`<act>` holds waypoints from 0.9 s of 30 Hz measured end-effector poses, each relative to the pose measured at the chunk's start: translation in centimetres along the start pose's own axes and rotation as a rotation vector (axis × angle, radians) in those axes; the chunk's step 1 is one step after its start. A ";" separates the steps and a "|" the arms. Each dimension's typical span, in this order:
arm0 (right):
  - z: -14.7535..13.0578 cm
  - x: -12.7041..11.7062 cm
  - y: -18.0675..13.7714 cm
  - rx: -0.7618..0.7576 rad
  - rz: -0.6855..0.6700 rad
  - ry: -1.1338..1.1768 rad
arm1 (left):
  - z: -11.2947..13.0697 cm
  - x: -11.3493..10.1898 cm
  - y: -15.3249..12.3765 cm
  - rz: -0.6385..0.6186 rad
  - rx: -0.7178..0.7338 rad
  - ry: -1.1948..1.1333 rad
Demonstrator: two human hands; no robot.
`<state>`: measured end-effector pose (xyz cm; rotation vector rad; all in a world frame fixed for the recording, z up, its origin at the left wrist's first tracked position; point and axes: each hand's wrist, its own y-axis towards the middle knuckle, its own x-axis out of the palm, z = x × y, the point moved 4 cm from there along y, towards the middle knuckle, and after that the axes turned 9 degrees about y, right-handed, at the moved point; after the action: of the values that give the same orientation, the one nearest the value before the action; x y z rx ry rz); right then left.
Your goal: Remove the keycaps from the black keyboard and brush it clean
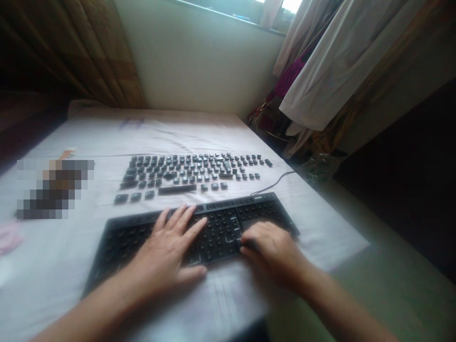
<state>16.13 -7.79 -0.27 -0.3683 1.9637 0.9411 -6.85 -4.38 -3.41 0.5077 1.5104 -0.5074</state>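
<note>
A black keyboard (221, 228) lies slantwise on the cloth-covered surface, its keycaps off and small key posts showing. My left hand (171, 242) rests flat across its middle, fingers spread, thumb by the near edge. Over the right part of the keyboard my right hand (269, 247) is closed, with something dark at its fingers that I cannot make out. Behind the keyboard, loose black keycaps (171, 166) stand in rows much like a keyboard's layout. A long space bar keycap (177, 189) lies in the row nearest the keyboard.
The keyboard's cable (276, 183) runs off over the right edge of the pale cloth (313, 213). A pixelated patch (57, 185) covers something at the left, and a pink item (10, 237) lies below it. Clothes (320, 80) hang at the right, beside the wall (199, 61).
</note>
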 end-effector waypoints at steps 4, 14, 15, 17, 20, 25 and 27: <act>0.4 0.3 -1.0 0.014 0.117 0.094 | -0.1 0.2 -0.1 0.033 0.017 0.005; 1.8 -0.2 -1.4 0.355 0.196 0.438 | 0.0 0.1 0.1 -0.012 -0.003 0.007; 1.9 -0.3 -1.4 0.394 0.213 0.484 | 0.0 0.0 0.1 -0.016 -0.004 0.006; 2.0 -0.5 -1.2 0.448 0.259 0.557 | 0.0 0.0 0.0 -0.009 -0.003 0.003; 1.8 -0.5 -0.7 0.445 0.265 0.553 | -0.1 0.2 -0.2 0.035 0.012 0.010; 0.3 0.2 0.9 0.218 0.225 0.348 | 0.1 -0.2 -0.5 0.231 0.090 0.021; -0.4 0.5 1.4 0.133 0.240 0.302 | 0.5 -0.9 -0.6 0.325 0.101 -0.024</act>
<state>14.79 -7.12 0.13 -0.2099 2.3741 0.9400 -6.82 -5.14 -2.52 0.8072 1.3507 -0.3348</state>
